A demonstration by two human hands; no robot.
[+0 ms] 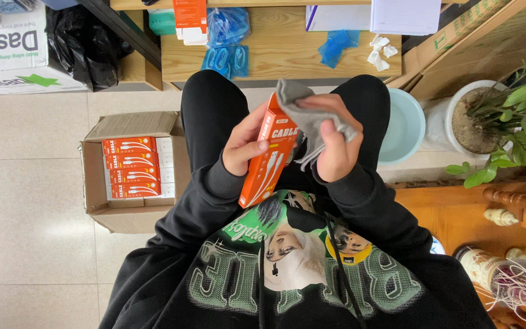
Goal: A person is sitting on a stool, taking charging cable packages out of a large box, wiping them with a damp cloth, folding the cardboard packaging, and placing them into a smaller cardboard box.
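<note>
A seated person's left hand grips a slim orange cable box upright over the lap, fingers wrapped around its left edge. Just right of it, the right hand clutches a grey cloth pressed against the box's upper face. Down to the left of the left hand, an open cardboard carton on the tiled floor holds matching orange boxes. Beyond both hands, blue plastic bags lie on a wooden table.

Even, soft daylight; sharp frame.
Pale floor tiles bright with mild sheen, shadows faint; black sweatshirt loses detail; slight wide-angle bend toward edges.
</note>
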